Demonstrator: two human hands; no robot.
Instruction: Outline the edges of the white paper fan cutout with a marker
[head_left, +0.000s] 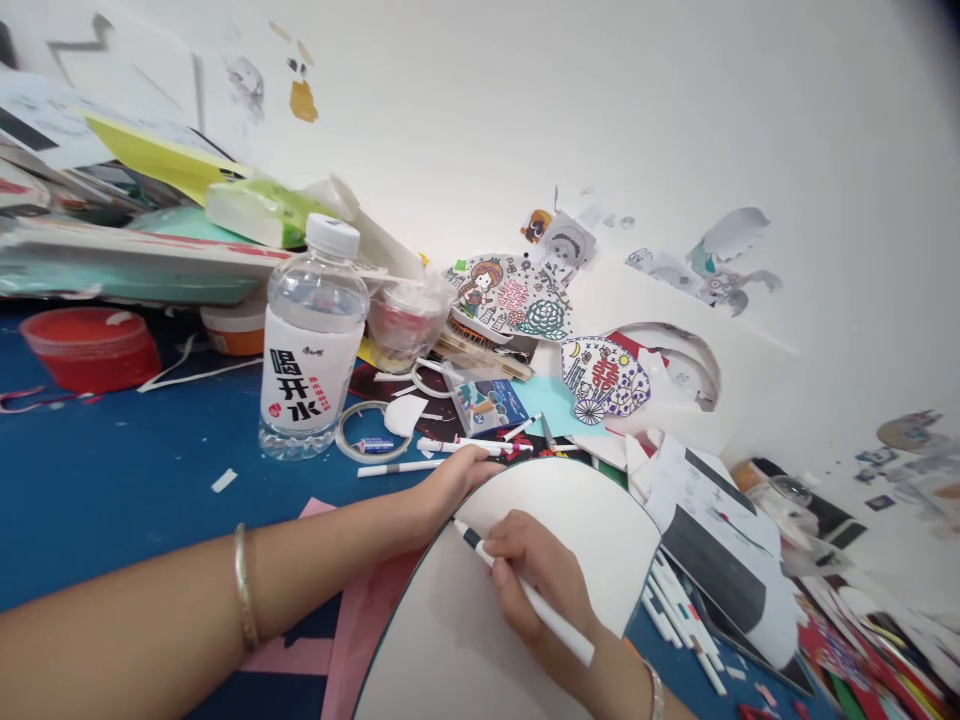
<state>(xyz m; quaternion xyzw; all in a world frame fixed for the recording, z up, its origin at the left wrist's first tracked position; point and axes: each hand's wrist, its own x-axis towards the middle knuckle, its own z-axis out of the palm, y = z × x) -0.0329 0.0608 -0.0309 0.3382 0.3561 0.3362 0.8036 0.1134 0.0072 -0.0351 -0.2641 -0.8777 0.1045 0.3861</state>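
A large white card with rounded edges and a dark outline (427, 640) lies in front of me, its upper edge curved. My left hand (456, 488) is closed at its upper left edge, the fingertips partly hidden behind it. In my right hand (540, 575) is a white marker pen (551, 622) with a dark band near its tip. The tip points up and left, at the card's left edge close to my left hand. Just beyond the card lie more marker pens (397, 468) and a roll of tape (352, 432).
A water bottle (311, 345) stands left of centre, with a red tub (90, 348) farther left. Two decorated cut-outs (510, 295) lean at the back. Several markers (679, 615) and printed sheets (720, 540) lie right, pink paper (360, 620) under the card. Piled packages (135, 260) fill the back left.
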